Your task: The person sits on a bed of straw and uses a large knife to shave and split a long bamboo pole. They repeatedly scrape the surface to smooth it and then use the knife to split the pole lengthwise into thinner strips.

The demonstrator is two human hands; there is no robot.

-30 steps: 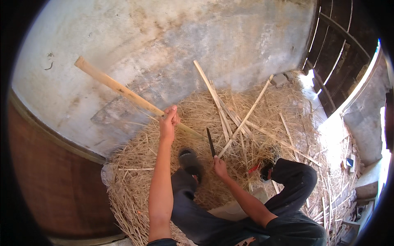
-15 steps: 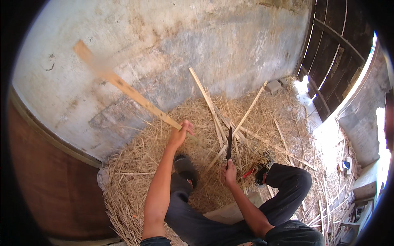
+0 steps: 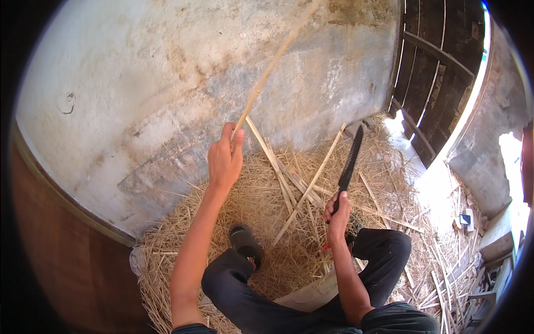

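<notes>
My left hand is closed round the lower end of a long pale bamboo strip. The strip slants up and to the right before the wall, seen nearly edge-on, its upper part a little blurred. In my right hand is the handle of a long dark-bladed knife, its blade pointing up and slightly right. Blade and strip are well apart. Several split bamboo strips lie crossed on the straw-like shavings between and beyond my hands.
Bamboo shavings cover the floor around my feet. A stained plaster wall rises ahead, with a brown wooden panel at left. A dark plank door stands at right. Under my legs is a pale block.
The bamboo strip has swung from leaning left to leaning right, and its broad face has turned nearly edge-on. My left hand has risen; my right hand and the knife have moved up and right.
</notes>
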